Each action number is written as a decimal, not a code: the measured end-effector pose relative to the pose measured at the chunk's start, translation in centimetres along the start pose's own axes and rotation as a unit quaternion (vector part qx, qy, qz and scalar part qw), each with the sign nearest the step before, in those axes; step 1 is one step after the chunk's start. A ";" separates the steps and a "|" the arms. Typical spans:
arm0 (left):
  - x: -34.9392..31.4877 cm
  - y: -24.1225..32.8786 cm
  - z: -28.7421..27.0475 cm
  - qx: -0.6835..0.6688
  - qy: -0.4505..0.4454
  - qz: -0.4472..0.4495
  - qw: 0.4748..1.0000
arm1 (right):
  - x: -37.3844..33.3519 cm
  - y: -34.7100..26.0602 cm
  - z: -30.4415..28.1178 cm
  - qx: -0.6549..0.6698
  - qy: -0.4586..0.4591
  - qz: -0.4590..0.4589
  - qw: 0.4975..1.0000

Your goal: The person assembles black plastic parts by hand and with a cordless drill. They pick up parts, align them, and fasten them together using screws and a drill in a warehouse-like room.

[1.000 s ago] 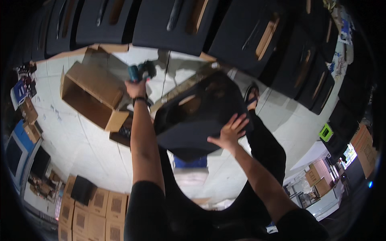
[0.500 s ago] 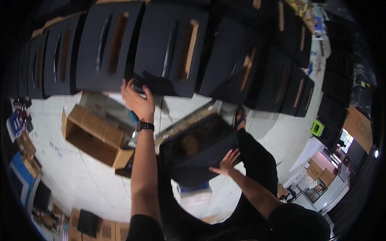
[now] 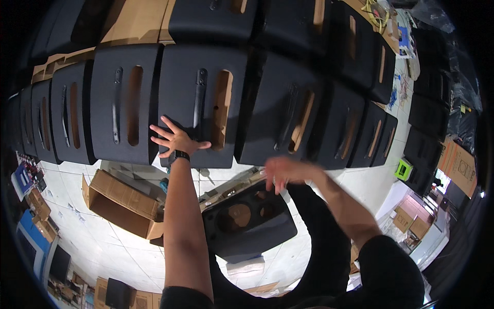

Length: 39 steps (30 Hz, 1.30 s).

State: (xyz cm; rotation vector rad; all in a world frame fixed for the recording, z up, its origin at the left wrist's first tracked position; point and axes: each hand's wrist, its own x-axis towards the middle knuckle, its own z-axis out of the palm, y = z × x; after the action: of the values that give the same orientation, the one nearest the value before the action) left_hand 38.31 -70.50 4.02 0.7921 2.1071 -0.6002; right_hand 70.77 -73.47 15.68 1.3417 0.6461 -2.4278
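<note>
My left hand [image 3: 177, 140], a watch on its wrist, lies with fingers spread on the lower part of a black speaker cabinet [image 3: 177, 82]. That cabinet has a black strap handle [image 3: 199, 98] and a long rounded slot [image 3: 222, 110] through which bare wood shows. Motion smears my right hand [image 3: 285, 172]; it hangs over the upper right corner of another black speaker cabinet, its fingers pointing down. Whether it touches anything I cannot tell. This second cabinet [image 3: 257, 238] sits tilted between my legs, with round cut-outs in its dark face.
More black cabinets [image 3: 285, 103] stand side by side in a row ahead, others behind them. An open cardboard box [image 3: 123, 193] lies on the white tiled floor [image 3: 82, 247] at left. Farther right are a bright green item [image 3: 404, 169] and an orange-brown carton [image 3: 458, 167].
My left hand has come down flat onto the cabinet in the row. My right hand has left the front cabinet's lower side and moved up and forward. The view has tilted up.
</note>
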 end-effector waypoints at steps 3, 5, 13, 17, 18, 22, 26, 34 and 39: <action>-0.2 0.7 -0.8 0.015 -0.006 -0.003 1.000 | 4.3 -16.1 -7.2 -0.106 0.149 -0.296 0.938; 0.1 0.9 -0.2 0.033 -0.011 -0.007 0.999 | 8.8 -25.3 -10.7 -0.030 0.239 -0.380 0.893; -0.4 0.3 -0.9 0.051 0.006 -0.006 0.999 | 21.5 -44.7 -15.4 0.007 0.549 -0.562 0.618; -0.2 1.0 -1.7 0.033 -0.044 0.029 0.998 | 21.9 -45.8 -23.0 0.036 0.392 -0.514 0.763; -0.2 1.1 -1.9 0.030 -0.049 0.031 0.998 | 22.5 -45.6 -26.0 0.041 0.356 -0.498 0.790; -0.3 0.1 -1.5 0.028 -0.057 0.011 0.998 | 25.2 -46.8 -24.4 0.064 0.459 -0.432 0.774; -0.1 0.8 -1.9 0.033 -0.063 0.009 0.997 | 25.5 -48.1 -25.6 0.101 0.435 -0.424 0.788; -0.1 0.4 -2.4 0.014 -0.066 0.012 0.998 | 24.7 -47.8 -23.0 0.192 0.417 -0.478 0.749; -0.6 -0.2 -2.1 -0.005 -0.036 0.016 0.999 | 23.5 -47.0 -20.8 0.224 0.454 -0.485 0.713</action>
State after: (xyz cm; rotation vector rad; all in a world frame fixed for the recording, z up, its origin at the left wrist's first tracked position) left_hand 37.39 -69.52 5.78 0.7858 2.0275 -0.5918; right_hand 52.03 -23.40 -2.61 3.1322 1.2946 -2.5055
